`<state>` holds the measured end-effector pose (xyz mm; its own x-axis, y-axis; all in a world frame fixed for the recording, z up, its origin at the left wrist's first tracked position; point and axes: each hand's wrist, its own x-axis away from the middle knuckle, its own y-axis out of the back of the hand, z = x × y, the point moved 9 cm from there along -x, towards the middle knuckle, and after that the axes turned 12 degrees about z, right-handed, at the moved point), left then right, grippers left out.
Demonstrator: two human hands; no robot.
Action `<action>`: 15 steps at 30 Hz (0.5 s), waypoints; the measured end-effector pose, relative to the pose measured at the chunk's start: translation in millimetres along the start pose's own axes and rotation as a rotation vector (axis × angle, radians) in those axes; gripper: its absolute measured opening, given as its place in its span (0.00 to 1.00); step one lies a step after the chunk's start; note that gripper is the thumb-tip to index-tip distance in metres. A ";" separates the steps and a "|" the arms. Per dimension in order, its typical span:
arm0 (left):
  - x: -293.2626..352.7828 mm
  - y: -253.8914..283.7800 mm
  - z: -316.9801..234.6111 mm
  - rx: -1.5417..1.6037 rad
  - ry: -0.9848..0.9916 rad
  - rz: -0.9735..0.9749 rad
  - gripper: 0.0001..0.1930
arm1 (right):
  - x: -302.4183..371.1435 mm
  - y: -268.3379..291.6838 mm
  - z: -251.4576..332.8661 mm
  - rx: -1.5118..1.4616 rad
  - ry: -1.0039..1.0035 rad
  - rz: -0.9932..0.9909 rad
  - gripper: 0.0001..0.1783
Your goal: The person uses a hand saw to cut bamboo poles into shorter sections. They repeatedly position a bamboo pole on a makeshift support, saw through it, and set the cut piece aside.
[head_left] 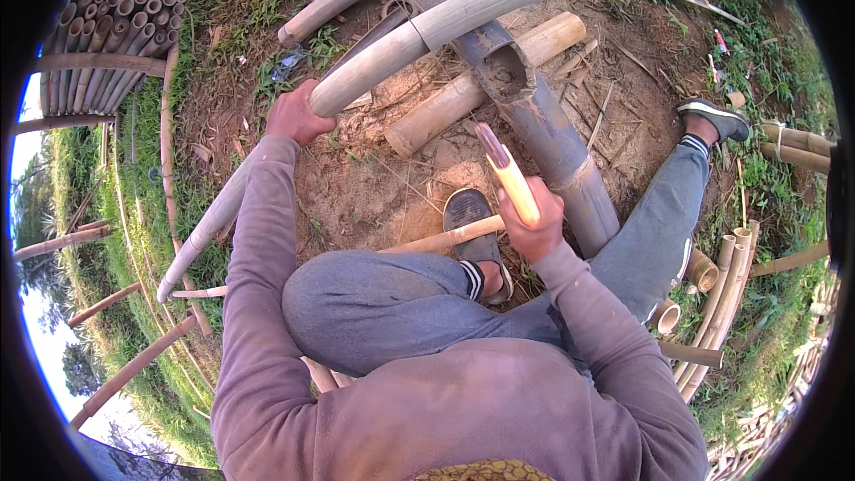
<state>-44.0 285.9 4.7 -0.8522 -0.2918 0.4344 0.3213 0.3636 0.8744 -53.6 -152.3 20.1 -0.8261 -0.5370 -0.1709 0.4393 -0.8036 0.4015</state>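
My left hand [301, 113] grips the near end of a long pale bamboo pole [481, 7]. The pole runs to the far right, crossing over a thick grey bamboo log [550, 129] with a hole cut in its upper side. A thin dark line marks the pole a short way beyond my hand. My right hand [533, 216] is closed around a tool with a pale wooden body and a narrow dark tip [515, 183]; its exact kind is unclear. A light stick [441, 239] meets that hand from the left, and I cannot tell whether it belongs to the tool.
A shorter bamboo piece [441, 113] lies beneath the grey log. My shoes [468, 209] rest on sawdust-covered soil. Another pole [209, 227] slants beside my left arm. Stacked bamboo [116, 27] stands far left; cut lengths [726, 294] lie at right.
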 end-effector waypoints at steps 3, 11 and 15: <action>-6.3 3.1 -13.4 -0.009 0.014 -0.004 0.34 | -115.6 -26.6 7.8 -0.070 0.030 -0.100 0.09; 2.9 -4.1 1.2 -0.046 0.062 0.039 0.34 | 62.3 22.4 11.6 0.082 -0.013 0.061 0.12; 0.5 -0.9 -4.8 -0.011 -0.029 -0.060 0.32 | -69.0 -19.3 0.1 -0.039 0.022 -0.043 0.08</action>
<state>-42.7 281.2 5.2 -0.8817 -0.2866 0.3749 0.2737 0.3365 0.9010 -5.1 -99.8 24.2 -0.8365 -0.5073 -0.2070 0.4179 -0.8351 0.3579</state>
